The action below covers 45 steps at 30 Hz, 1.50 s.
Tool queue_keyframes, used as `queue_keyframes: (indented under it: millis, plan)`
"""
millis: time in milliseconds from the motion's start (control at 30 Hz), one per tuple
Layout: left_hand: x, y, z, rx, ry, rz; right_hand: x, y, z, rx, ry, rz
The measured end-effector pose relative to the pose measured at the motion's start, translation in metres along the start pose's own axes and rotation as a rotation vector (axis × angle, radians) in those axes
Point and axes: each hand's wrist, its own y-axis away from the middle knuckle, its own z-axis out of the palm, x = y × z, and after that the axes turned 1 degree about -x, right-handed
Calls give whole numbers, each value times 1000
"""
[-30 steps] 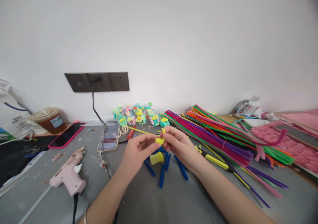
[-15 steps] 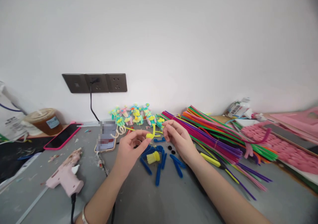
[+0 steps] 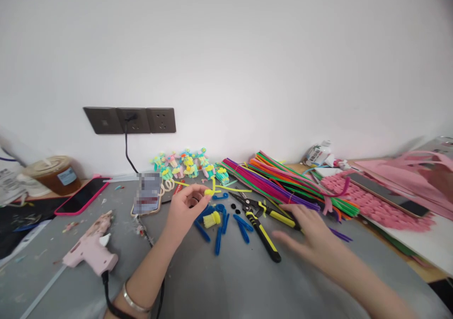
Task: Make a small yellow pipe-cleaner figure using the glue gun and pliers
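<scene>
My left hand [image 3: 184, 208] pinches a yellow pipe cleaner [image 3: 211, 191], its end coiled at my fingertips and its stem running off to the right. My right hand [image 3: 306, 231] is spread open, palm down and blurred by motion, just above the black and yellow pliers [image 3: 262, 227] that lie on the grey table. Below the left hand lie several short blue pipe cleaner pieces [image 3: 219, 224] and a small yellow bundle [image 3: 211, 220].
A big sheaf of coloured pipe cleaners [image 3: 283, 184] lies at the right, with pink material [image 3: 375, 201] beyond it. Small finished figures [image 3: 189, 165] stand by the wall. A pink glue gun [image 3: 90, 250], two phones [image 3: 83, 195] [image 3: 147, 194] and a covered drink cup [image 3: 54, 172] are on the left.
My right hand let go of the yellow pipe cleaner and swung down to the right over the pliers. The left hand keeps holding the piece. The view shifted to the right.
</scene>
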Motion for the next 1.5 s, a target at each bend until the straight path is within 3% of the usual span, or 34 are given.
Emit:
queue_keyframes:
  millis: [133, 233, 433, 633, 800, 933, 1067, 1233, 1367, 1500]
  plan:
    - [-1, 1, 0, -18, 22, -7, -14, 21, 38, 148, 274, -37]
    - [-1, 1, -1, -47, 31, -4, -13, 14, 42, 85, 296, -2]
    - [-1, 2, -2, -98, 51, 6, -13, -12, 24, -98, 347, 27]
    - [0, 1, 0, -84, 99, -5, -22, -2, -4, -22, 284, 8]
    - [2, 2, 1, -68, 145, -48, -13, 14, -31, -137, 18, 171]
    - [2, 2, 2, -61, 137, -79, 1, 6, -40, -193, -126, 159]
    - [2, 2, 2, -60, 138, -92, 7, -7, -47, -154, -64, 195]
    - [5, 3, 3, -65, 169, -129, -20, 3, -41, -52, -165, 131]
    - [6, 5, 3, -80, 266, -157, -55, 26, -18, -1, -291, 73]
    - [6, 5, 2, -127, 346, -186, -72, 37, 0, 3, -338, 12]
